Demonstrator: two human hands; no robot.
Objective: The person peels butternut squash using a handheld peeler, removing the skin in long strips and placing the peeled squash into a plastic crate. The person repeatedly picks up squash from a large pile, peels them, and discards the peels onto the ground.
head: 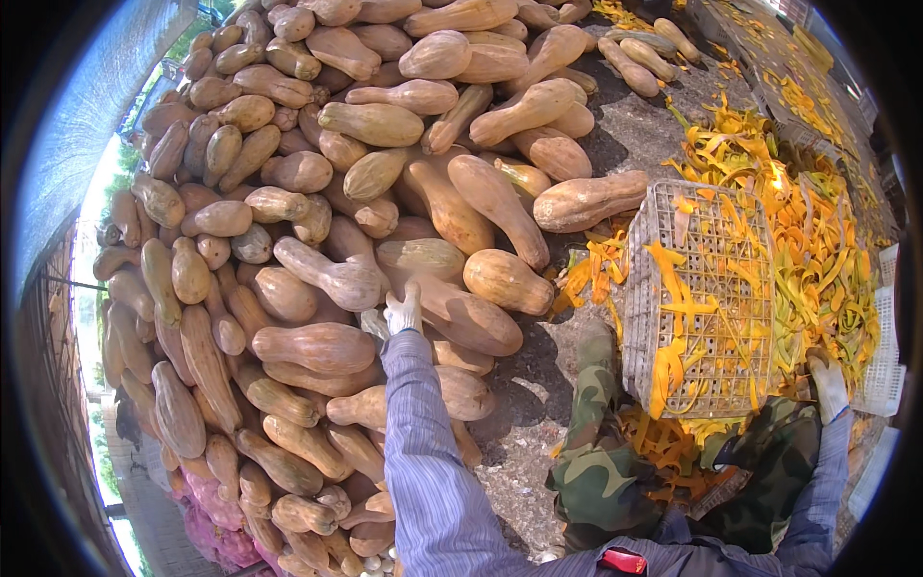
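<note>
My left hand (404, 311), in a whitish glove, reaches into a large heap of tan butternut-type squashes. Its fingers touch or lie right beside a long squash (465, 314); whether they grip it cannot be told. A greyish squash (332, 274) lies just beyond the hand to the left. My right hand (829, 382), gloved too, is low at the right by my camouflage-covered knee, its fingertips partly hidden at a dark object I cannot make out. Between my legs and the peelings stands an upturned plastic crate (699, 299) with orange peel strips on its mesh.
Orange and yellow peelings (815, 252) pile up behind and right of the crate. Several pale squashes (638, 61) lie on the concrete floor at the top. White crates (883, 353) stand at the right edge, pink net sacks (216, 516) at the lower left.
</note>
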